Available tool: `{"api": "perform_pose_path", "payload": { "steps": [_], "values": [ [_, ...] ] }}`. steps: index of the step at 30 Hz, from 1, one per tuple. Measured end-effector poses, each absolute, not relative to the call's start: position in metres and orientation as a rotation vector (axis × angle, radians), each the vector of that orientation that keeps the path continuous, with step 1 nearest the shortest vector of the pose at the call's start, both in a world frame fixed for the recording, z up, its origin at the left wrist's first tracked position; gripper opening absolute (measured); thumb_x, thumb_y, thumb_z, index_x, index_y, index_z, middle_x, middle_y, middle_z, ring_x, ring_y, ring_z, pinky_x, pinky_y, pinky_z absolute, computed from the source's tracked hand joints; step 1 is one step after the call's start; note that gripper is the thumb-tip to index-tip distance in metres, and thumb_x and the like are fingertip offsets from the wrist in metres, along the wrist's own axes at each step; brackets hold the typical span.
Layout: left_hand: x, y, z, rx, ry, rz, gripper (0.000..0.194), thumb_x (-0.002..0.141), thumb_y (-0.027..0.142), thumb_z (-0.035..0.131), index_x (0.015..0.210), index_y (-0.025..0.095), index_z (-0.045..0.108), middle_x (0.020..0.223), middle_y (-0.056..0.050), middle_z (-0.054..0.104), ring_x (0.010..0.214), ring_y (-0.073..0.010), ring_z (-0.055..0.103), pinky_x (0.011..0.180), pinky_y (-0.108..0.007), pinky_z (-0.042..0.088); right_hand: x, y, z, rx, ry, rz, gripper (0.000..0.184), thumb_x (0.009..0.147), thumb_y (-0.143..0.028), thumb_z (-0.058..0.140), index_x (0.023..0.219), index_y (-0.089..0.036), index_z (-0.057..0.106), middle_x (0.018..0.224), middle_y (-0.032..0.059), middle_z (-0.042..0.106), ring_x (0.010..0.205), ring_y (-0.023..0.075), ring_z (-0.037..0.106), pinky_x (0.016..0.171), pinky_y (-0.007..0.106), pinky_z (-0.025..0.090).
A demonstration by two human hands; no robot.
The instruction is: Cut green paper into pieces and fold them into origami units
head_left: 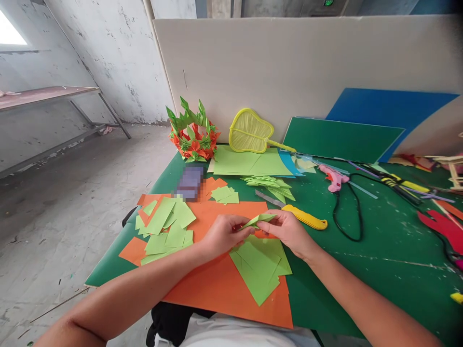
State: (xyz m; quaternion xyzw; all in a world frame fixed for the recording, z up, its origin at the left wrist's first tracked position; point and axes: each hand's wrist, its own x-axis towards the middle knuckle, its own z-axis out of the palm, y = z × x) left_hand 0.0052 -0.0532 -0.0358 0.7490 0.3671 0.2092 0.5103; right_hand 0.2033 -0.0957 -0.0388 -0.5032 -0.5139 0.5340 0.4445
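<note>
Between my two hands is a folded piece of light green paper point(257, 220), pinched at both ends above the orange sheet point(213, 284). My left hand point(226, 233) grips its left end with thumb and fingers closed. At the other end, my right hand point(289, 231) pinches the paper the same way. Loose green paper squares point(258, 274) lie just below my hands. More green cut pieces point(170, 231) are scattered to the left. Behind my hands rests a pile of folded green pieces point(273, 185), with a yellow-handled knife point(304, 217) beside it, blade showing.
A green and orange folded-paper basket shape point(193, 132) stands at the table's back left, near a yellow fan point(251, 130). A pink glue gun point(333, 178) with a black cord lies right. A green board point(343, 140) leans at the back. The green table point(365, 284) ends at the left.
</note>
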Motion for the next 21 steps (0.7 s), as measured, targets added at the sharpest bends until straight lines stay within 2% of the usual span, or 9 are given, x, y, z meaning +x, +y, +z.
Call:
{"api": "perform_pose_path", "payload": {
  "steps": [5,9,14,21],
  "values": [
    [0.0047,-0.0539,-0.0349,1.729,0.889,0.469,0.04,0.084,0.052,0.057,0.077,0.015,0.068,0.064,-0.002,0.063,0.048,-0.0086,0.053,0.044,-0.018,0.041,0.2027,-0.0954,-0.0371,-1.305,-1.273,1.311,0.026,0.073,-0.04,0.074,0.083,-0.018,0.067,0.066,-0.0014,0.061,0.056,0.0102,0.052,0.054,0.024,0.044],
    [0.0039,-0.0537,-0.0351,1.742,0.895,0.444,0.041,0.084,0.052,0.057,0.077,0.014,0.068,0.065,-0.003,0.064,0.047,-0.008,0.051,0.044,-0.018,0.041,0.2017,-0.0956,-0.0314,-1.326,-1.275,1.323,0.028,0.071,-0.038,0.075,0.086,-0.018,0.062,0.066,-0.002,0.061,0.057,0.0106,0.054,0.054,0.023,0.043],
    [0.0036,-0.0541,-0.0354,1.812,0.873,0.46,0.032,0.084,0.044,0.058,0.077,0.015,0.069,0.062,-0.001,0.06,0.047,-0.0088,0.053,0.046,-0.018,0.042,0.2018,-0.0961,-0.0306,-1.314,-1.308,1.342,0.039,0.072,-0.03,0.07,0.106,-0.021,0.053,0.069,-0.0033,0.062,0.058,0.0116,0.056,0.055,0.023,0.043],
    [0.0033,-0.0538,-0.0358,2.042,0.828,0.522,0.021,0.086,0.033,0.057,0.08,0.018,0.071,0.061,0.0,0.06,0.05,-0.0099,0.053,0.048,-0.017,0.041,0.2019,-0.0962,-0.0335,-1.325,-1.363,1.313,0.04,0.071,-0.022,0.064,0.109,-0.022,0.054,0.078,-0.0008,0.063,0.062,0.0123,0.058,0.056,0.024,0.045]
  ]
}}
